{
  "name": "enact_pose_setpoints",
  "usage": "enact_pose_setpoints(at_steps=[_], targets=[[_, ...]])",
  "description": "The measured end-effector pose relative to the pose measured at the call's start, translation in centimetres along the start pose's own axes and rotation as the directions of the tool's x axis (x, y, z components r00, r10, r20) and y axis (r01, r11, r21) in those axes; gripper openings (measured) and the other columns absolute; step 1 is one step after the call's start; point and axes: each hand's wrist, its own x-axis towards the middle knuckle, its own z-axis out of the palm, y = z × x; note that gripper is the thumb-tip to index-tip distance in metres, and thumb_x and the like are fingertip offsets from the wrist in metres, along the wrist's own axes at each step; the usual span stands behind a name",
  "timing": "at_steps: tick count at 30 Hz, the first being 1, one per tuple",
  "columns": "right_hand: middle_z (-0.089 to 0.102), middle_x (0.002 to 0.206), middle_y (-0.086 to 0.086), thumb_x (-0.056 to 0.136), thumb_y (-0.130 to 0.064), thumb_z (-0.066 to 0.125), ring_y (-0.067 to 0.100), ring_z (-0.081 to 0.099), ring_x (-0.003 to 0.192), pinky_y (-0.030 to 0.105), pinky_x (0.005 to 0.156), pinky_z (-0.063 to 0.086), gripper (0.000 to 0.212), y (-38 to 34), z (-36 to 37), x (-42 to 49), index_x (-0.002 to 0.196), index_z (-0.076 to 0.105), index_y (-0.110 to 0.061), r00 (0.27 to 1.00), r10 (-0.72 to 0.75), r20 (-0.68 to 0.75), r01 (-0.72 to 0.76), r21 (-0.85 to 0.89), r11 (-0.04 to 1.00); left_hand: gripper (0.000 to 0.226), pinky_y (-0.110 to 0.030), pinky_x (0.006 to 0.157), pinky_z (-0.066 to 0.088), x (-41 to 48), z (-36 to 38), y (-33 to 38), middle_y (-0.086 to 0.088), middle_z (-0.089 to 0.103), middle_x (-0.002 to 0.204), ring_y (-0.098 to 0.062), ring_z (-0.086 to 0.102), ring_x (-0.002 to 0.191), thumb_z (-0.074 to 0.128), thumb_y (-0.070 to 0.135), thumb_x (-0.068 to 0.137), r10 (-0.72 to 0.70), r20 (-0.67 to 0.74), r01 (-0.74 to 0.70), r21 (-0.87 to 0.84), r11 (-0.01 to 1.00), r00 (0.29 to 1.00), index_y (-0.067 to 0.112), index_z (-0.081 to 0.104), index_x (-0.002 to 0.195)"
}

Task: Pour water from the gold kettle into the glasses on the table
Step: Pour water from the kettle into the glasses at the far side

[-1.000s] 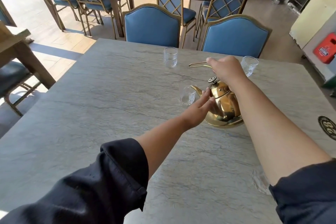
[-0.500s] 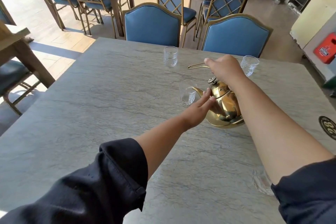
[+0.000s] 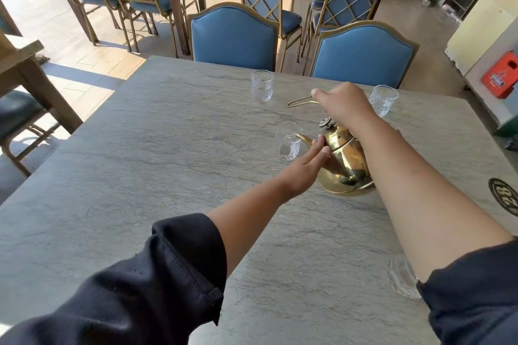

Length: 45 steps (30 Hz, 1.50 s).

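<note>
The gold kettle's handle (image 3: 301,100) is gripped by the closed right hand (image 3: 343,101). The kettle body (image 3: 346,165) is touched by the flat, open left hand (image 3: 304,171). "28" is read on a badge (image 3: 504,199) at 3 o'clock.

Gold kettle (image 3: 346,165) tilted, spout at near glass (image 3: 288,140); two far glasses (image 3: 262,85) (image 3: 383,100) upright.

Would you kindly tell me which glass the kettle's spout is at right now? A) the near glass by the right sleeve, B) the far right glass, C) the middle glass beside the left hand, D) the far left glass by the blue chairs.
C: the kettle is tilted with its spout at the rim of the middle glass, just beyond the left hand.
</note>
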Motion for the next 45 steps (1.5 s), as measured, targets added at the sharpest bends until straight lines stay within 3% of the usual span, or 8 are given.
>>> enact_pose_setpoints(at_steps=[9,45], targets=[[0.049,0.063,0.003,0.094,-0.042,0.046,0.015,0.046,0.061,0.027,0.052,0.03,0.046,0.07,0.36,0.19,0.058,0.046,-0.014,1.0,-0.013,0.009,0.013,-0.002,1.0,0.054,-0.036,0.117,0.007,0.01,-0.05,-0.16,0.003,0.008,0.159,-0.016,0.008,0.146,0.029,0.042,0.1,0.007,0.0,-0.007,-0.01,1.0,1.0,0.031,0.012,0.149],[0.041,0.057,0.001,0.096,-0.041,0.045,0.014,0.039,0.054,0.028,0.05,0.025,0.048,-0.16,0.03,-0.38,0.055,0.042,-0.015,0.999,-0.051,0.001,0.051,-0.049,0.998,0.055,-0.037,0.117,0.008,-0.05,-0.09,0.13,0.0,0.01,0.159,-0.018,0.01,0.145,0.028,0.042,0.1,0.009,0.011,-0.01,0.028,1.0,1.0,0.029,0.01,0.15]])
